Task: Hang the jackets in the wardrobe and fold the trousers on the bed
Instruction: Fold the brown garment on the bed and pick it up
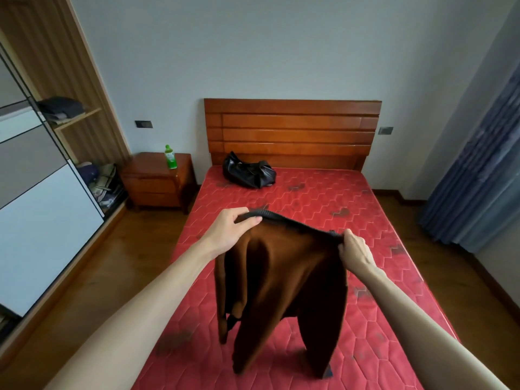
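**Brown trousers held up by the waistband over the bed**

At frame centre, the left hand (232,226) and right hand (355,253) each pinch the dark waistband of the brown trousers (281,291), both grips closed on fabric. The legs dangle unevenly above the red mattress (380,220), one side bunched. Laid down like this, they would likely crease or fold crooked. A black jacket (249,173) lies crumpled near the headboard, upper centre.

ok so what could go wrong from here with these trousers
The left hand and right hand hold the brown trousers up by the waistband only, and the legs hang bunched and uneven. Laid down like this, they may crease or fold crooked. The hems reach the near edge of the red mattress, so a leg could slide off toward the floor.
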